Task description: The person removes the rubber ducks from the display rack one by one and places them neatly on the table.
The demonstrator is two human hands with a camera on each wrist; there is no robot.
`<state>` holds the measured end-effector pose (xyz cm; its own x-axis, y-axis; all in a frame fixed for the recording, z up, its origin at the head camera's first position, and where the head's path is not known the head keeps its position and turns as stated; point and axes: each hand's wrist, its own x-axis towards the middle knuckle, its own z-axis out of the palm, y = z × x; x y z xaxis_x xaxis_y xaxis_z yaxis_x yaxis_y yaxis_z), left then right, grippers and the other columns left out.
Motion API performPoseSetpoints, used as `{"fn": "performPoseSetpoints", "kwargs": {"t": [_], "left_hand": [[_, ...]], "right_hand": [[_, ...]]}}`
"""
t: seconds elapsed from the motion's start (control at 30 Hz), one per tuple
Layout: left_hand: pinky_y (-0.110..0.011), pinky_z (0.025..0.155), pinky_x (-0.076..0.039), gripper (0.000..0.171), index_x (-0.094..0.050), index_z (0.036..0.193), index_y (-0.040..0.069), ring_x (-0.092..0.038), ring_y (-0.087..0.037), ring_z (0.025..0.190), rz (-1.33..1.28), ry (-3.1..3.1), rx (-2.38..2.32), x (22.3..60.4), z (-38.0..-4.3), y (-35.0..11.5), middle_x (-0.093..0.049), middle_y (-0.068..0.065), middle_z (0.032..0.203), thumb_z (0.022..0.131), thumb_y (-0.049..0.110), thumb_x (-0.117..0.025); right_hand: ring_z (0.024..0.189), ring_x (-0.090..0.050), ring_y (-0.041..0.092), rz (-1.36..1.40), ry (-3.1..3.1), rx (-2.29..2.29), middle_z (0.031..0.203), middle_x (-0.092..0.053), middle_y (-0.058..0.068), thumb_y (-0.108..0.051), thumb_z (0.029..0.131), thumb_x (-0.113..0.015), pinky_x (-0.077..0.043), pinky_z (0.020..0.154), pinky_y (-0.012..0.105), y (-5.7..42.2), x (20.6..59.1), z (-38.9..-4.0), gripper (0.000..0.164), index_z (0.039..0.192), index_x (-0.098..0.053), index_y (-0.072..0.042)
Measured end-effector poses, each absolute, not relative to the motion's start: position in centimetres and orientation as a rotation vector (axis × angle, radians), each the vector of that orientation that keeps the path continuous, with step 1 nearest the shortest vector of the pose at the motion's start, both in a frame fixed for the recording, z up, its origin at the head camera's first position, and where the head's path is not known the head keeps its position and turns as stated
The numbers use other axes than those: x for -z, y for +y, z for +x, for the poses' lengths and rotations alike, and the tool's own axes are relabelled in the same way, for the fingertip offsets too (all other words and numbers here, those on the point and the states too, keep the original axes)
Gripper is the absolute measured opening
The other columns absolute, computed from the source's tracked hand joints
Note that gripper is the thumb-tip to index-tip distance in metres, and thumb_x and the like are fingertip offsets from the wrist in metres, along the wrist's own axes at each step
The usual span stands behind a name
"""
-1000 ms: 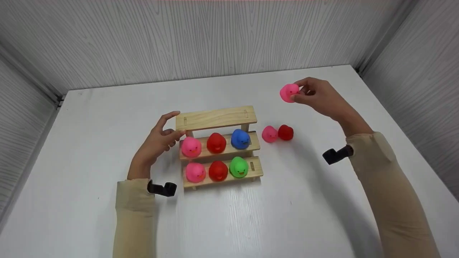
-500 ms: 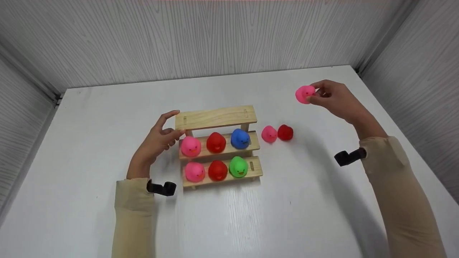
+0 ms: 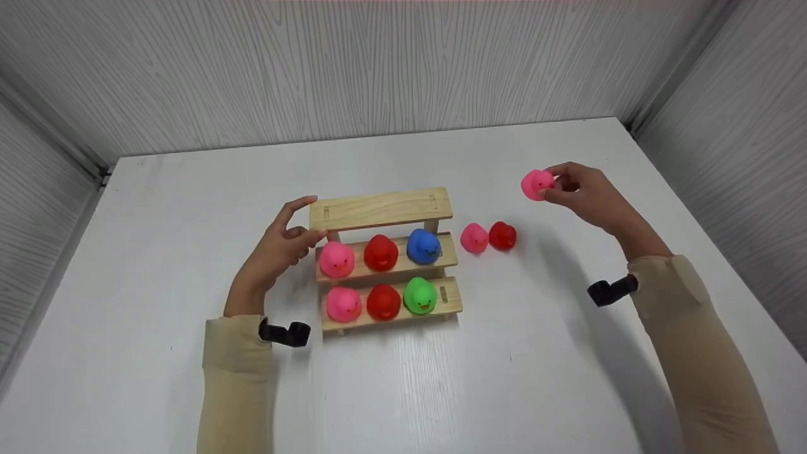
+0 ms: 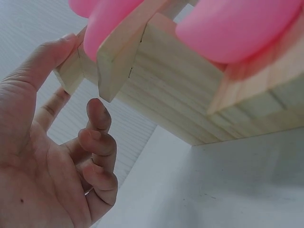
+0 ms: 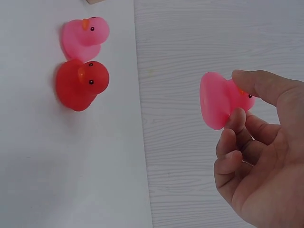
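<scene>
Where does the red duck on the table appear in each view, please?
Head: the red duck is right of the wooden rack, beside a pink duck.
Left wrist: not in it.
Right wrist: the red duck is upper left, below the pink duck.
Shared landmark, head and right wrist: that pink duck.

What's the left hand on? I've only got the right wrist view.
Observer: The left hand grips the wooden rack by the left end of its top shelf, between thumb and forefinger.
Operator: What sits one shelf down?
Observer: In the head view, left to right, the middle shelf carries a pink duck, a red duck and a blue duck.
Operator: I see a loose pink duck and a loose red duck. Where's the rack from them?
Observer: Just left of them in the head view, with the loose pink duck nearer it.
</scene>
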<state>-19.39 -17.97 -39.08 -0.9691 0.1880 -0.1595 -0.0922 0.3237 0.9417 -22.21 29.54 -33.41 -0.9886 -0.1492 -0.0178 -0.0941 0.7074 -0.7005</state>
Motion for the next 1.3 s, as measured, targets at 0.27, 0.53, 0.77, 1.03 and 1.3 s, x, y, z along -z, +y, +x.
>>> {"fn": "performPoseSetpoints", "kwargs": {"t": [0.27, 0.53, 0.77, 1.03, 1.3], "left_hand": [[-0.022, 0.059, -0.031, 0.065, -0.031, 0.147, 0.031, -0.038, -0.01, 0.064, 0.074, 2.342, -1.697, 39.0, -19.3, -17.8, -0.053, 0.002, 0.08, 0.092, 0.034, -0.066], [-0.022, 0.059, -0.032, 0.064, -0.034, 0.145, 0.034, -0.039, -0.01, 0.065, 0.058, 2.342, -1.694, 39.2, -19.4, -17.8, -0.053, -0.003, 0.082, 0.09, 0.037, -0.067], [-0.022, 0.059, -0.032, 0.064, -0.033, 0.146, 0.033, -0.039, -0.01, 0.065, 0.064, 2.334, -1.708, 39.0, -19.3, -17.9, -0.054, -0.001, 0.082, 0.091, 0.035, -0.066], [-0.022, 0.056, -0.028, 0.062, -0.034, 0.145, 0.032, -0.035, -0.008, 0.061, 0.103, 2.3, -1.765, 39.4, -19.4, -18.2, -0.051, 0.001, 0.076, 0.092, 0.03, -0.066], [-0.022, 0.055, -0.028, 0.064, -0.032, 0.147, 0.028, -0.034, -0.008, 0.059, 0.122, 2.285, -1.783, 39.4, -19.4, -18.2, -0.051, 0.0, 0.077, 0.092, 0.027, -0.066]], "right_hand": [[0.092, -0.049, 0.019, -0.172, 2.823, 1.125, 0.095, -0.053, 0.004, -0.027, 0.094, -0.061, -0.043, 0.072, 0.024, 30.3, 35.0, -22.2, 0.042, 0.129, -0.053, -0.004], [0.09, -0.049, 0.018, -0.13, 2.801, 1.117, 0.095, -0.053, 0.004, -0.028, 0.094, -0.061, -0.043, 0.074, 0.025, 31.1, 36.8, -22.4, 0.043, 0.129, -0.053, -0.003], [0.092, -0.048, 0.02, -0.116, 2.79, 1.12, 0.095, -0.052, 0.005, -0.028, 0.095, -0.06, -0.043, 0.073, 0.024, 31.4, 38.2, -22.5, 0.042, 0.128, -0.052, -0.004], [0.094, -0.046, 0.02, -0.119, 2.718, 1.073, 0.102, -0.051, 0.008, -0.033, 0.095, -0.059, -0.044, 0.074, 0.024, 31.7, 39.6, -22.6, 0.049, 0.131, -0.048, -0.002], [0.104, -0.046, 0.026, -0.122, 2.682, 0.985, 0.114, -0.051, 0.014, -0.03, 0.096, -0.058, -0.044, 0.08, 0.029, 31.8, 40.7, -22.6, 0.046, 0.132, -0.047, -0.004]]}}
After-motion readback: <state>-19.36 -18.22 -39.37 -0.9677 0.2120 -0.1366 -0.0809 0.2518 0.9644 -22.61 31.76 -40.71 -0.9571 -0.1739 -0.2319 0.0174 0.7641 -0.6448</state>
